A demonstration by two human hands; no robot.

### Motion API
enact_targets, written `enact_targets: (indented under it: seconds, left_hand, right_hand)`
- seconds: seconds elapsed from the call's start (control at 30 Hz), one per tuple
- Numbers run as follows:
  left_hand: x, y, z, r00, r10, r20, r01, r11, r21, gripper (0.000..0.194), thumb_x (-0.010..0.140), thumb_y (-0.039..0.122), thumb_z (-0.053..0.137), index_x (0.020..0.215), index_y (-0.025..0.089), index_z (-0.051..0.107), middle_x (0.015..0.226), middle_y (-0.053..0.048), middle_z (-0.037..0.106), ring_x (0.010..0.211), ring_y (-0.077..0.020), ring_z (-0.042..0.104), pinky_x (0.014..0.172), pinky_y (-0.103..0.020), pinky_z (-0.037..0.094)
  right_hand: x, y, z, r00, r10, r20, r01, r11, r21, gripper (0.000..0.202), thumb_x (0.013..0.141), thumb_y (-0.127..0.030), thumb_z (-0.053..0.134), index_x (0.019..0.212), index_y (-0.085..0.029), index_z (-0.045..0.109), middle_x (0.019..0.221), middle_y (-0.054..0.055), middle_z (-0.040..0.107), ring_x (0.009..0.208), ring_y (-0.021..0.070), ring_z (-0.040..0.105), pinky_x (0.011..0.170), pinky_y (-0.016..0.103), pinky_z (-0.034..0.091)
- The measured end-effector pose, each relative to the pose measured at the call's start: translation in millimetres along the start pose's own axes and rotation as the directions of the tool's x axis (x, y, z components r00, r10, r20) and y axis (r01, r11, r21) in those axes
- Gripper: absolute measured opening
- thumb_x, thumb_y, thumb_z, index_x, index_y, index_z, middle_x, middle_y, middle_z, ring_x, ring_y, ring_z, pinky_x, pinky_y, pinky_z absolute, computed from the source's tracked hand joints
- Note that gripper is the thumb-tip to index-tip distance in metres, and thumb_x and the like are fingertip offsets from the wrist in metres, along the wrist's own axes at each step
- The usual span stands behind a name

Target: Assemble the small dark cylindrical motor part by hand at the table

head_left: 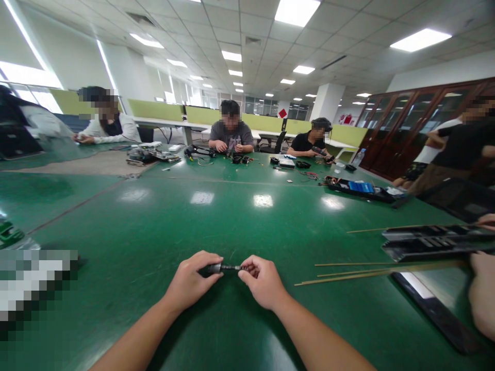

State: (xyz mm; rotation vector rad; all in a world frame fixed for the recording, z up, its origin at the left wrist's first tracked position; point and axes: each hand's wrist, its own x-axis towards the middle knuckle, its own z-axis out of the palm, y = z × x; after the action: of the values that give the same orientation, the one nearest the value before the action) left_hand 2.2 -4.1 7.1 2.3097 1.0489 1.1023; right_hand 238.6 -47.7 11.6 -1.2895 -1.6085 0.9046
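Just above the green table, a small dark rod-like part spans the gap between my two hands. My left hand is closed round its thicker, dark cylindrical end, thumb and fingers on opposite sides. The thin right end sits between the pinched thumb and fingers of my right hand. The part lies about level, and its tip is partly hidden by my right fingers.
On the green table, thin sticks, black trays and a dark flat object lie right, beside another person's hands. A bottle stands left. Across the table, people sit behind electronic parts and a long black tray.
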Motion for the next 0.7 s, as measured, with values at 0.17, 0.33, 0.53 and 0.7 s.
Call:
enact_targets:
  seconds: [0.17, 0.33, 0.53, 0.7]
  left_hand:
    - [0.1, -1.2, -0.9, 1.0, -0.008, -0.007, 0.008, 1.0, -0.006, 0.029, 0.081, 0.024, 0.072, 0.11, 0.025, 0.068, 0.103, -0.005, 0.07, 0.095, -0.0206, 0.065, 0.086, -0.033, 0.053]
    - [1.5, -1.7, -5.1, 0.995, -0.084, -0.052, 0.083, 0.996, -0.015, 0.028, 0.08, 0.03, 0.074, 0.107, 0.025, 0.07, 0.102, -0.005, 0.071, 0.096, -0.0221, 0.066, 0.088, -0.035, 0.052]
    - [8.7, 0.4, -9.6, 0.934, -0.33, -0.133, 0.315, 0.941, -0.123, 0.04, 0.078, 0.045, 0.074, 0.111, 0.023, 0.069, 0.107, -0.007, 0.071, 0.099, -0.0256, 0.065, 0.093, -0.038, 0.05]
    - [16.0, -2.4, -21.1, 0.822, -0.565, -0.071, 0.438, 0.707, -0.555, 0.058, 0.088, 0.053, 0.059, 0.134, 0.019, 0.053, 0.124, -0.011, 0.067, 0.1, -0.0231, 0.067, 0.09, -0.036, 0.054]
  right_hand:
    - [0.6, -1.1, -1.2, 1.0, 0.001, 0.002, -0.001, 1.0, -0.004, 0.007, 0.084, -0.022, 0.064, 0.088, -0.018, 0.067, 0.073, -0.001, 0.065, 0.061, 0.0118, 0.056, 0.057, 0.021, 0.043]
    - [-0.9, -0.6, 1.4, 1.0, 0.003, 0.014, -0.003, 1.0, 0.006, 0.008, 0.085, -0.024, 0.065, 0.089, -0.018, 0.067, 0.074, 0.0, 0.065, 0.063, 0.0125, 0.057, 0.058, 0.022, 0.043]
    - [-1.3, 1.2, 2.6, 0.999, 0.013, 0.049, -0.016, 0.999, 0.051, 0.023, 0.095, -0.036, 0.056, 0.087, -0.017, 0.067, 0.072, 0.001, 0.065, 0.062, 0.0125, 0.059, 0.058, 0.022, 0.043]
    - [-1.1, 2.6, 0.6, 0.996, 0.017, 0.088, -0.025, 0.995, 0.096, 0.039, 0.101, -0.043, 0.046, 0.083, -0.015, 0.065, 0.069, 0.002, 0.065, 0.057, 0.0115, 0.058, 0.056, 0.022, 0.043]
